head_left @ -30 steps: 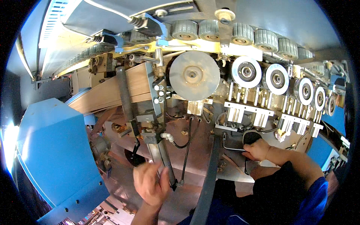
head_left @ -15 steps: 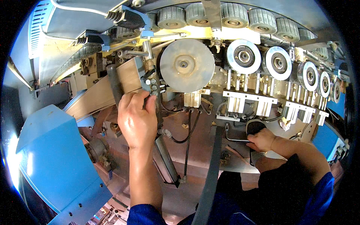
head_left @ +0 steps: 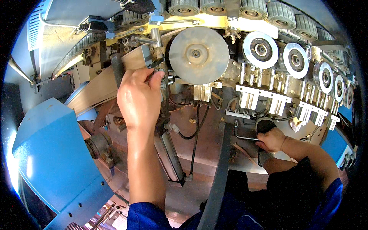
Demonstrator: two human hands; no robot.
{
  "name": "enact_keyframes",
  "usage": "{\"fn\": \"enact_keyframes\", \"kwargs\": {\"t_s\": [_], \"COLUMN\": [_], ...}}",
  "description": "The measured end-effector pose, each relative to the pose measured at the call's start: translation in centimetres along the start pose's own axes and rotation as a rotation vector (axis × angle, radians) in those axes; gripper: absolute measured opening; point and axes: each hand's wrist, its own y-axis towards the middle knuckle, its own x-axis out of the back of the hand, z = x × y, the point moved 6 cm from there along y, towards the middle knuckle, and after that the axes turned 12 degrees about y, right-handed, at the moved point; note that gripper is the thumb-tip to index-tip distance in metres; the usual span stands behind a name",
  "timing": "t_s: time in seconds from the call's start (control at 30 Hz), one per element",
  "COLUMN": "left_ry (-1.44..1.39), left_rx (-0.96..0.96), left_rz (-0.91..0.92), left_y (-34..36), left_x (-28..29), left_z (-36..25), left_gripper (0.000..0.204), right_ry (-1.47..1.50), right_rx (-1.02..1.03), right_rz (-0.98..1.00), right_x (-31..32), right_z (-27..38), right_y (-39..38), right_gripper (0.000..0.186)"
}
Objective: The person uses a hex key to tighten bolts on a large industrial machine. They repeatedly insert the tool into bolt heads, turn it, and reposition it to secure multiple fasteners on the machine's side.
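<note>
Flanking the left hand (head_left: 139,96), grey disc (head_left: 199,56), blue cover (head_left: 51,153), dark bar (head_left: 217,180)

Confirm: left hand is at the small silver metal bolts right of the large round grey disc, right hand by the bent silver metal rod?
Wrong side: the head view shows the left hand at the small silver metal bolts left of the large round grey disc. The right hand by the bent silver metal rod is correct.

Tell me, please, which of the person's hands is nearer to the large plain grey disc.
Left. In the picture, the left hand is close to the large grey disc, at its lower left; the right hand is farther off, below and to the right.
</note>
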Motion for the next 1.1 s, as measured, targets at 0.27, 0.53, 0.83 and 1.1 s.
{"fn": "enact_keyframes", "kwargs": {"t_s": [0.27,0.53,0.83,1.1], "left_ry": [-0.063,0.009,-0.015,-0.094], "left_rx": [0.019,-0.044,-0.077,0.043], "left_rz": [0.039,0.044,0.058,0.042], "left_y": [0.4,0.9,0.9,-0.6], "left_x": [-0.4,0.0,-0.3,1.3], "left_z": [0.1,-0.4,-0.3,-0.1], "left_gripper": [0.024,0.024,0.022,0.024], "right_ry": [0.023,0.032,0.029,0.125], "right_rx": [0.065,0.053,0.063,0.268], "right_rz": [-0.071,-0.069,-0.100,-0.162], "right_x": [-0.3,0.3,0.2,2.9], "right_z": [-0.4,0.0,-0.2,4.1], "right_y": [-0.1,0.0,0.0,-2.5], "right_gripper": [0.030,0.031,0.031,0.028]}}
